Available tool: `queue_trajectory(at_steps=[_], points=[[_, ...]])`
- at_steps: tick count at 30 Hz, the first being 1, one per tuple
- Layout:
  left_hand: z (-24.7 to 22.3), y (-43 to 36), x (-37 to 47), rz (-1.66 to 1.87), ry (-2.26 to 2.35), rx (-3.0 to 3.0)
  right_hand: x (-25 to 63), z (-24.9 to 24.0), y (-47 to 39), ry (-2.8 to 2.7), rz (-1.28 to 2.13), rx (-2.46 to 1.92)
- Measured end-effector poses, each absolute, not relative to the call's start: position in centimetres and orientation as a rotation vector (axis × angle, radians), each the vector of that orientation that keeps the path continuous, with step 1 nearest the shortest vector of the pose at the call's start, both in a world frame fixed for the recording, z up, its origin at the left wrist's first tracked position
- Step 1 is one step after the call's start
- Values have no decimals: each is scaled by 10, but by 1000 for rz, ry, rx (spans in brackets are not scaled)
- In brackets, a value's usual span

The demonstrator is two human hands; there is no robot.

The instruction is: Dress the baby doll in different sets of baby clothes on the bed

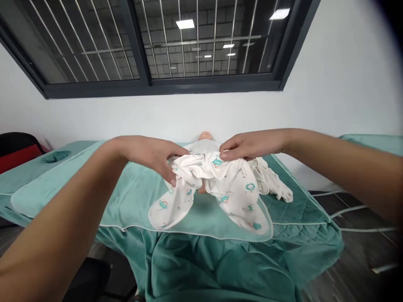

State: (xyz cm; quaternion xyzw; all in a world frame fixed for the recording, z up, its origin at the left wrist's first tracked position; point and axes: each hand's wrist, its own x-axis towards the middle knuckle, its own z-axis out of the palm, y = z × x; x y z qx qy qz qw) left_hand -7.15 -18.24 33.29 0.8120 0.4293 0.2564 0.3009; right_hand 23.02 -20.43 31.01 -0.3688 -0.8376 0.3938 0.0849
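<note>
Left hand [151, 157] fingers pinched shut on the bunched waist of the white printed baby trousers [217, 188]. Right hand [252, 146] same, closed on the opposite side of the waistband. Trousers sit over the lower body of the doll [205, 140], which lies on its back on the teal mat [132, 197]; both trouser legs splay toward the near mat edge, looking empty. Second white garment [270, 180] crumpled just right of the doll. Head of doll at far end, near wall.

Risk: fabric is gathered thick under both grips, so an uneven pull could twist the waistband or drag the doll along the mat.
</note>
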Motion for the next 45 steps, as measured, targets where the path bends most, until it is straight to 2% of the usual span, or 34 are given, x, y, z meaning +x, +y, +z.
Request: queue_trajectory(at_steps=[2, 4, 11, 20, 23, 26, 32, 37, 40, 42, 45], points=[[350, -191, -60, 315, 1039, 2244, 223, 328, -212, -2565, 1143, -1048], [360, -201, -48, 142, 970, 2330, 219, 342, -219, -2596, 1072, -1050], [365, -228, -31, 471, 991, 2398, 215, 360, -237, -2611, 706, -1283], [357, -246, -15, 706, 976, 2310, 224, 360, -252, -2610, 260, -1213], [356, -237, -22, 765, 1060, 2250, 227, 361, -249, -2492, 248, -1164], [351, -219, -39, 714, 1082, 2215, 223, 354, -239, -2270, 465, -1040], [299, -163, -61, 823, 995, 2006, 180, 296, -187, -1812, 1037, -645], [223, -94, -68, 1355, 1157, 1888, 132, 209, -118, -1536, 1254, -509], [172, -54, -72, 1424, 1299, 1861, 114, 150, -84, -1529, 1160, -715], [139, -36, -71, 1272, 1340, 1941, 111, 116, -65, -1682, 944, -910], [98, -24, -56, 1350, 1333, 2026, 126, 83, -30, -1838, 590, -1010]])
